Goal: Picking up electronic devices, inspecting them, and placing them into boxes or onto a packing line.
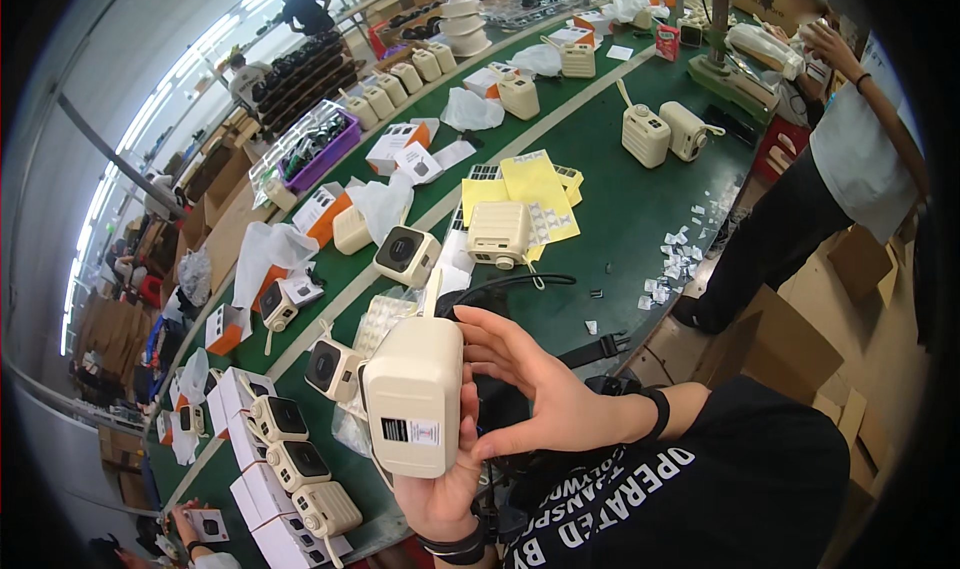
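Note:
A cream, rounded box-shaped device (412,389) with a wrist strap is in front of me, its ribbed face bearing a black label and a white label. My left hand (440,497) grips it from below and along its right side. Fingers apart, my right hand (545,389) is at the device's right edge, its thumb close to the left fingers. Just behind the device lies a sheet of round pale stickers (385,321). A similar device with a dark front (333,367) stands to its left, and another (407,256) sits beyond it.
Yellow sticker sheets (535,194) lie on the green table (600,229) under another cream device (498,234). White boxes (255,469) with devices on top line the lower left. Small scraps (678,259) lie near the right edge. A person (860,149) stands at the right.

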Available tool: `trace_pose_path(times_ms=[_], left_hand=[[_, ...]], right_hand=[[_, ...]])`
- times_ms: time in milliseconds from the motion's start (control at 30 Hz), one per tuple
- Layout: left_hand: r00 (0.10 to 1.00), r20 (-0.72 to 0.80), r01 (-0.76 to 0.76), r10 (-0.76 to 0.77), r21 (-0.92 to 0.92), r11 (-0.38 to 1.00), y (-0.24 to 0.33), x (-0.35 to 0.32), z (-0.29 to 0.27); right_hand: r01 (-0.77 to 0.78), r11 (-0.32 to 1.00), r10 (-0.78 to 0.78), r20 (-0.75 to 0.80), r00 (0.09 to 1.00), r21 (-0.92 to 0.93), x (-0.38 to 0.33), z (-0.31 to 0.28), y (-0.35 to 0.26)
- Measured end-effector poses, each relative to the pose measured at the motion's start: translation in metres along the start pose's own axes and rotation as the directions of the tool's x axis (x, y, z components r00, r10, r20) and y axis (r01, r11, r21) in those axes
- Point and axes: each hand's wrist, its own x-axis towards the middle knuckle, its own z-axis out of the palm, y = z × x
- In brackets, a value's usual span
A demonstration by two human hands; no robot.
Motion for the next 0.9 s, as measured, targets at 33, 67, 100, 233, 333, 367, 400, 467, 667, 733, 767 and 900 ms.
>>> trace_pose_path(times_ms=[33, 67, 100, 233, 333, 367, 400, 467, 667, 733, 767, 900], left_hand=[[1.0, -0.001, 0.0, 0.0, -0.002, 1.0, -0.001, 0.001, -0.001], [0.999, -0.002, -0.039, 0.039, 0.043, 0.998, -0.001, 0.002, -0.002], [0.997, 0.0, -0.078, 0.079, 0.087, 0.993, -0.003, 0.002, -0.003], [0.991, 0.04, -0.134, 0.128, 0.28, 0.951, -0.009, 0.009, -0.002], [0.984, 0.027, -0.177, 0.178, 0.32, 0.931, -0.013, 0.009, 0.0], [0.983, 0.027, -0.179, 0.179, 0.318, 0.931, -0.013, 0.009, 0.0], [0.979, 0.013, -0.196, 0.205, 0.347, 0.917, -0.013, 0.008, -0.001], [0.973, 0.0, -0.216, 0.233, 0.375, 0.902, -0.012, 0.007, -0.002], [0.958, 0.156, -0.287, 0.242, 0.534, 0.795, -0.011, 0.007, -0.005], [0.934, 0.124, -0.347, 0.336, 0.54, 0.767, -0.019, 0.003, -0.001], [0.933, 0.125, -0.349, 0.337, 0.538, 0.767, -0.02, 0.002, -0.002], [0.921, 0.089, -0.358, 0.38, 0.583, 0.729, -0.018, 0.0, -0.011]], right_hand=[[-0.002, 1.0, 0.002, 0.0, 1.0, 0.0, 0.0, 0.001, 0.0], [-0.048, 0.996, 0.049, -0.01, 0.999, 0.076, 0.0, 0.003, 0.001], [-0.092, 0.984, 0.096, -0.015, 0.995, 0.151, 0.0, 0.004, 0.0], [-0.118, 0.969, 0.12, 0.003, 0.993, 0.215, 0.002, 0.003, 0.0], [-0.087, 0.982, 0.087, 0.01, 0.996, 0.169, 0.003, 0.002, 0.005], [-0.095, 0.981, 0.093, 0.016, 0.996, 0.171, 0.003, 0.002, 0.006], [-0.102, 0.98, 0.1, 0.022, 0.995, 0.172, 0.003, 0.002, 0.007], [-0.11, 0.97, 0.106, 0.032, 0.994, 0.215, 0.003, 0.003, 0.009], [-0.125, 0.913, 0.113, 0.056, 0.992, 0.388, 0.005, 0.006, 0.01], [-0.116, 0.897, 0.098, 0.063, 0.993, 0.426, 0.005, 0.007, 0.012], [-0.1, 0.89, 0.083, 0.058, 0.995, 0.444, 0.005, 0.008, 0.012], [-0.099, 0.873, 0.092, 0.037, 0.995, 0.479, 0.003, 0.008, 0.007]])
